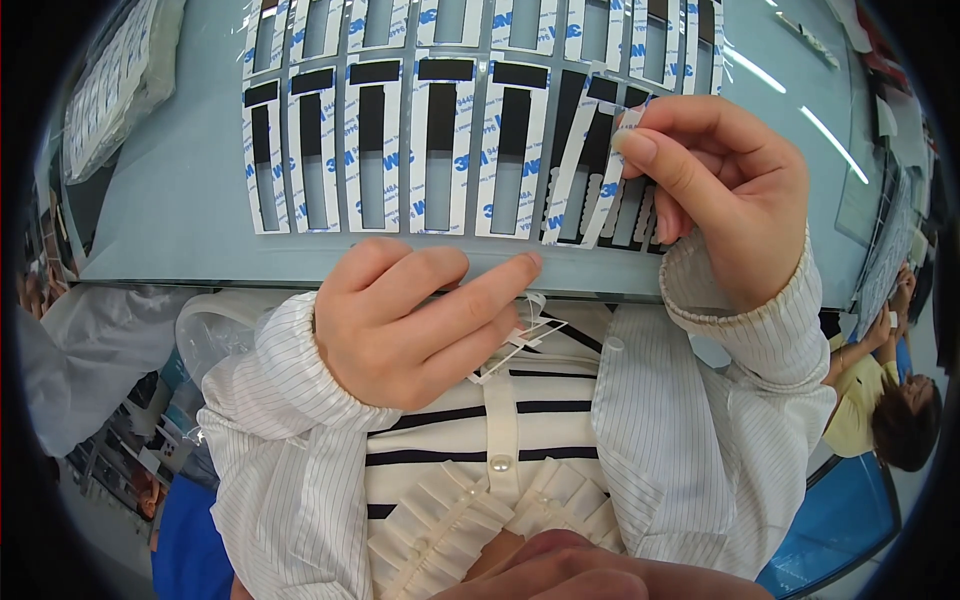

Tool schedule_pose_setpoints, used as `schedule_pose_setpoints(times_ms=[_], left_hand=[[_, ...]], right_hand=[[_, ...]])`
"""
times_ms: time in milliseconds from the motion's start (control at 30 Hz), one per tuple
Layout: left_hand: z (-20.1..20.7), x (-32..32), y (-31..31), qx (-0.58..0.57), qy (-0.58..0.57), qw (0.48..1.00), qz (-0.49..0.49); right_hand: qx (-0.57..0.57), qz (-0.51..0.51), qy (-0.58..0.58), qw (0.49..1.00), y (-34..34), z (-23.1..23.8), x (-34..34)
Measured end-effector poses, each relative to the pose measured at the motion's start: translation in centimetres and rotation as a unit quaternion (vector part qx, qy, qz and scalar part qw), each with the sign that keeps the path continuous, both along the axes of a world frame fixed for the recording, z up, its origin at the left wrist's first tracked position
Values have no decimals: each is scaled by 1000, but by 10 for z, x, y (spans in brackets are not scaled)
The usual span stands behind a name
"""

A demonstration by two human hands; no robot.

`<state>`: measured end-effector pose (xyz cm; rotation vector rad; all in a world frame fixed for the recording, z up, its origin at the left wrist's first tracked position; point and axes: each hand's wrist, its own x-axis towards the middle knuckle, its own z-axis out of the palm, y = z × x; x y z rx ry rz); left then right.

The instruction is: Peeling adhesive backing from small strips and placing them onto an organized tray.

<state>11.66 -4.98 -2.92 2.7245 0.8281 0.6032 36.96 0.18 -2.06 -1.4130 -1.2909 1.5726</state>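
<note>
The right hand (728,190), seen from above a pale blue-grey surface (210,215), pinches the upper end of a white frame (603,208) between thumb and index finger, its other fingers curled beneath. This narrow frame, patterned in blue, leans to the left of the right hand, its lower end reaching toward the near edge of the surface. Around it, just left of the right hand's curled fingers, lie dark strips (625,220) with pale, scalloped shapes.

The left hand (415,325) is just off the near edge, below and left of the right hand. Its index finger points toward the white frame and its other fingers bend inward. A thin white outline (522,347) pokes out from under them; the thumb is hidden, so whether it is gripped cannot be told.

Beyond the left hand, similar blue-patterned frames (464,150) stand side by side in a row, with black T-shaped pieces (440,115). Another row (427,28) lies farther off. Well to the left of both hands is a clear plastic bag (120,85).
</note>
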Motion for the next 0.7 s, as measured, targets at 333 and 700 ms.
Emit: schedule_pose_setpoints(times_ms=[333, 700], left_hand=[[1, -1, 2, -4, 1, 1000, 3], [2, 0, -3, -1, 10, 1000, 23]], right_hand=[[16, 7, -19, 1000, 0, 0, -3], [18, -4, -27, 999, -2, 1, -5]])
